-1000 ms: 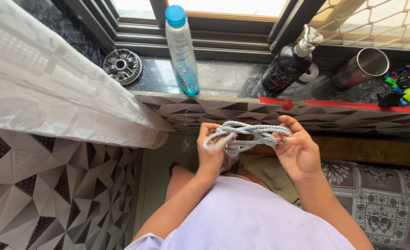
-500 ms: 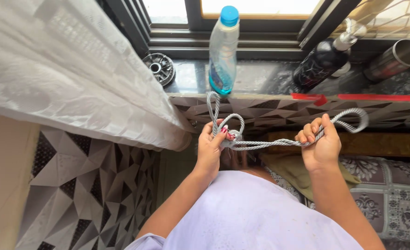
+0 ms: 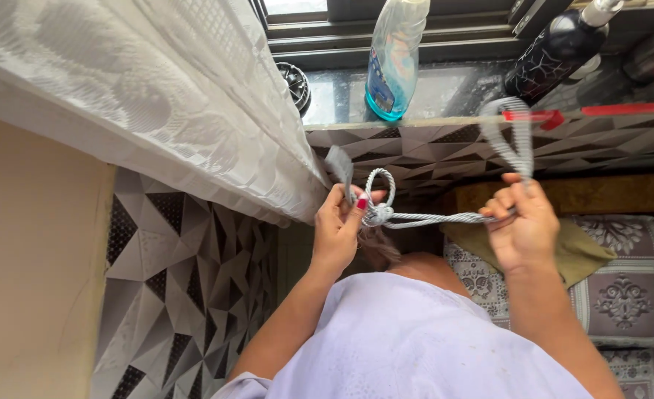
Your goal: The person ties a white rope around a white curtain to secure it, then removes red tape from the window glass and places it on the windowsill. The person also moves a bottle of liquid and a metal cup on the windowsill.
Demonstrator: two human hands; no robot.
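Observation:
A grey twisted cord (image 3: 430, 219) stretches between my two hands, below a window sill. My left hand (image 3: 339, 225) pinches it at a small knot with a loop standing above the fingers. My right hand (image 3: 523, 222) grips the other end, and a second loop (image 3: 510, 137) sticks up from that fist. Both hands are held in front of my white shirt. A white lace curtain (image 3: 157, 96) hangs just left of my left hand.
On the dark stone sill (image 3: 445, 89) stand a clear bottle with blue liquid (image 3: 393, 59), a black spray bottle (image 3: 556, 48) and a round metal part (image 3: 295, 83). Geometric grey wallpaper (image 3: 186, 273) covers the wall. A patterned bedcover (image 3: 622, 295) with an olive cloth (image 3: 578, 251) lies at the right.
The cord was bunched between both hands, then pulled out straight. The right-hand loop now points up instead of sideways. The view has swung left and down.

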